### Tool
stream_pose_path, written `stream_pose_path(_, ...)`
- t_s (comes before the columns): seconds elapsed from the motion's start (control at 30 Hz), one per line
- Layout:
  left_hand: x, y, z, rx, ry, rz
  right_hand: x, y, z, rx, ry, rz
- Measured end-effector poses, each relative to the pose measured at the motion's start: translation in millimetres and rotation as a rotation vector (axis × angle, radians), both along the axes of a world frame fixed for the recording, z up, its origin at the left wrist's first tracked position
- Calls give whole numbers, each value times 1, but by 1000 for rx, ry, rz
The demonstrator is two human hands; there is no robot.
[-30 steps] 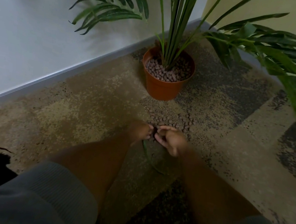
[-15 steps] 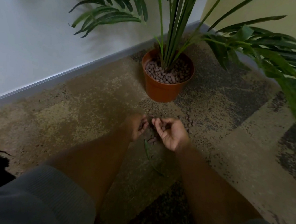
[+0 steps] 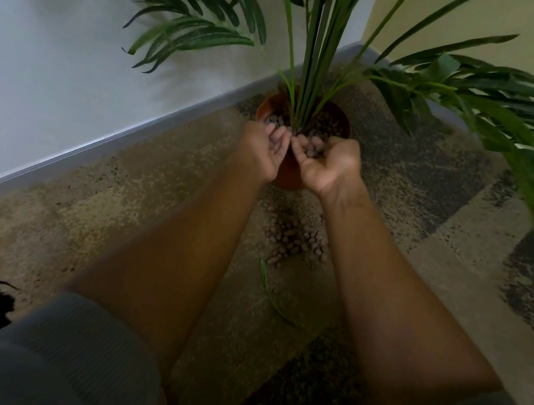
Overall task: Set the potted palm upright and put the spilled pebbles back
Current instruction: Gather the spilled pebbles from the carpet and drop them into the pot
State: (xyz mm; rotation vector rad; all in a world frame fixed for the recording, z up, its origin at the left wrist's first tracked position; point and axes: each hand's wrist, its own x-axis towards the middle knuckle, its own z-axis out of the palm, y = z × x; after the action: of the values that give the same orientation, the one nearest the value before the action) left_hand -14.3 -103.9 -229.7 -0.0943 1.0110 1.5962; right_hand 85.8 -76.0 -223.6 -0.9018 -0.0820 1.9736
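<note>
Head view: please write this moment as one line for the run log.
palm pot: upright | left hand, right hand: cupped over pot, right holds pebbles | spilled pebbles: on carpet | step: returning pebbles

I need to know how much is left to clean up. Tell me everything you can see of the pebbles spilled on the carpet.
The spilled pebbles are small, rounded, reddish-brown, like clay. They lie in a loose heap on the carpet just in front of the orange pot, between the person's forearms. No hand touches them. A fallen green leaf lies beside them.

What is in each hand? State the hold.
Right hand: pebbles cupped in the palm, above the pot. Left hand: curled likewise; contents cannot be told.
</note>
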Motion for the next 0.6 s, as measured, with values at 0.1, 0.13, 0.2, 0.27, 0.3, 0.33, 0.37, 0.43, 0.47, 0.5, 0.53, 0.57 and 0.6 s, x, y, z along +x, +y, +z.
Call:
stream_pose_path(0.1,-1,10,11,90,-14,-32,-2,4,14,56,17,27)
stream_pose_path(0.13,-2,11,14,111,-36,-44,-2,3,18,73,16,44)
stream_pose_path(0.2,-5,12,16,164,-62,-87,-1,3,24,92,14,62)
stream_pose_path(0.27,-10,14,16,165,-118,-98,0,5,24,92,26,57)
stream_pose_path(0.3,-10,12,17,157,-129,-90,0,5,22,86,46,56)
stream_pose_path(0.33,-9,11,18,153,-133,-84,0,6,19,77,60,57)
stream_pose_path(0.37,-8,10,18,144,-130,-77,1,6,17,72,65,62)
stream_pose_path(0.43,-5,6,17,125,-113,-59,3,3,13,75,54,68)
stream_pose_path(0.47,-4,2,16,124,-103,-49,4,1,12,80,42,65)
stream_pose_path(0.5,-3,-1,13,123,-94,-38,6,-2,10,82,36,62)
stream_pose_path(0.53,-3,-4,10,120,-87,-27,8,-3,8,82,33,61)
stream_pose_path(0.57,-3,-7,7,107,-76,-20,10,-5,6,84,36,65)
stream_pose_path(0.6,-3,-10,3,85,-62,-13,13,-7,5,90,37,77)
